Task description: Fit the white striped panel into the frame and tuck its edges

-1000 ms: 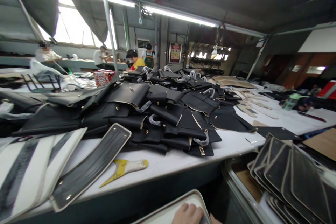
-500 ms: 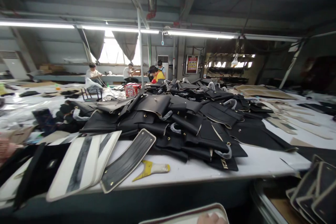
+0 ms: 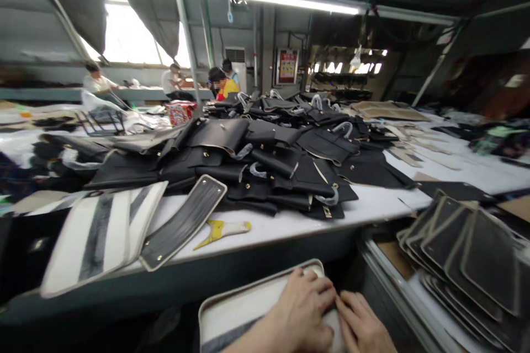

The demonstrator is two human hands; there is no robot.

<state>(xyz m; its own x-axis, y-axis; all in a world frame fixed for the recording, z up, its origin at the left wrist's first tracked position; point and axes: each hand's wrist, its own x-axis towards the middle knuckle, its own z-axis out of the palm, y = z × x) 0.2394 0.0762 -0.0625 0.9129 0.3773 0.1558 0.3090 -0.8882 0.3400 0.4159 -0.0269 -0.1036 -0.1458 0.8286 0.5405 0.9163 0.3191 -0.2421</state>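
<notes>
Beyond pale panel (image 3: 244, 302): yellow-white tool (image 3: 222, 230), black bag pieces (image 3: 254, 174) heaped.

White table (image 3: 364, 209), heaped black bag pieces (image 3: 284, 183), striped panels (image 3: 97, 237), yellow-and-white tool (image 3: 219, 229)

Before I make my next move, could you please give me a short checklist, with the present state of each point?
1. Left grip on the white panel: ok, it lies over the panel's right part.
2. Right grip at the same end: ok, close beside the left one.
3. Work spot beneath both grips visible: cannot tell its state, the hands hide it.
4. Whole panel in view: not ok, its lower part is cut off by the picture edge.
5. Yellow-and-white tool away from the hands: ok, it lies on the white table.
6. Stack of dark panels away from the right grip: ok, it stands apart, further right.
</notes>
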